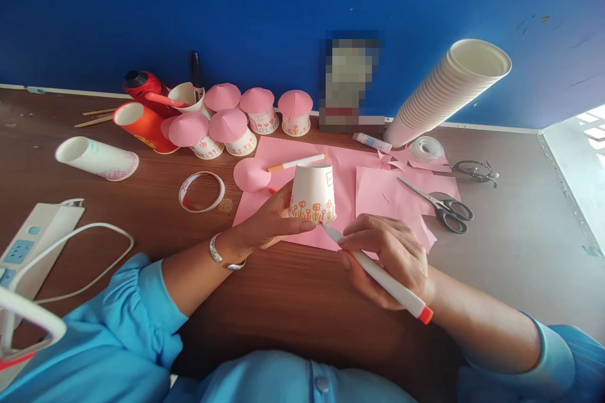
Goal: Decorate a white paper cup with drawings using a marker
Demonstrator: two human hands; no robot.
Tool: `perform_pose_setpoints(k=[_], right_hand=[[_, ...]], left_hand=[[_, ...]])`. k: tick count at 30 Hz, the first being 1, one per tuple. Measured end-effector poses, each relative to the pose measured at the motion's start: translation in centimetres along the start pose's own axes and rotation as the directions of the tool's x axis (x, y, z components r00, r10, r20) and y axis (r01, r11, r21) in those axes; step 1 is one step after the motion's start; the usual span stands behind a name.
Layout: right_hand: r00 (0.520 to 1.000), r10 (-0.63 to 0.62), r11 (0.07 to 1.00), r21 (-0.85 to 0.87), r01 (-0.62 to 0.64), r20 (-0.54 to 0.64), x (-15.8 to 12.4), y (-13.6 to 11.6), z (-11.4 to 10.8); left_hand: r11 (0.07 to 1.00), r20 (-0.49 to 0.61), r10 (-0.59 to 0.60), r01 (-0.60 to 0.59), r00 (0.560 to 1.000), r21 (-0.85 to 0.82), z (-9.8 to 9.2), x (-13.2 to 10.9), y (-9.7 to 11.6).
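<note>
My left hand is closed around an upside-down white paper cup, its thumb along the lower edge. Orange and yellow flowers are drawn round the cup's rim, and a small outlined shape shows on its right side. In my right hand is a white marker with an orange-red end, held like a pen. Its tip is at the cup's lower edge. Under the cup lie pink paper sheets. Just behind my left hand rest a pink paper cone and another white marker.
Several decorated cups with pink cone tops stand by the blue wall. To the right are a tall leaning cup stack, scissors, clear tape and glasses. A tape ring and power strip are left.
</note>
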State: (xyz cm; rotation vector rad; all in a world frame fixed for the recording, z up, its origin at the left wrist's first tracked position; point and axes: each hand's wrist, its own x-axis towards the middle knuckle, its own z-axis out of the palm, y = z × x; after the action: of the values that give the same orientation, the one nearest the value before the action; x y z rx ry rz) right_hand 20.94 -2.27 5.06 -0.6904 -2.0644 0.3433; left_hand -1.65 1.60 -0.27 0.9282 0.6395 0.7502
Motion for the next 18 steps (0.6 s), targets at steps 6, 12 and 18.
perform_pose_setpoints(k=[6,12,18], right_hand=[[0.999,-0.020,1.000,-0.010,0.019,-0.025,0.16,0.08,-0.45],[1.000,-0.014,1.000,-0.024,0.014,-0.002,0.18,0.29,-0.35],[1.000,-0.019,0.999,-0.040,0.018,-0.018,0.09,0.38,-0.20]], left_hand=[[0.999,-0.004,0.023,-0.023,1.000,-0.034,-0.21,0.04,-0.34],[0.998,0.016,0.042,-0.041,0.999,-0.048,-0.44,0.18,-0.75],[0.999,0.003,0.016,-0.016,1.000,-0.049,-0.32,-0.01,-0.50]])
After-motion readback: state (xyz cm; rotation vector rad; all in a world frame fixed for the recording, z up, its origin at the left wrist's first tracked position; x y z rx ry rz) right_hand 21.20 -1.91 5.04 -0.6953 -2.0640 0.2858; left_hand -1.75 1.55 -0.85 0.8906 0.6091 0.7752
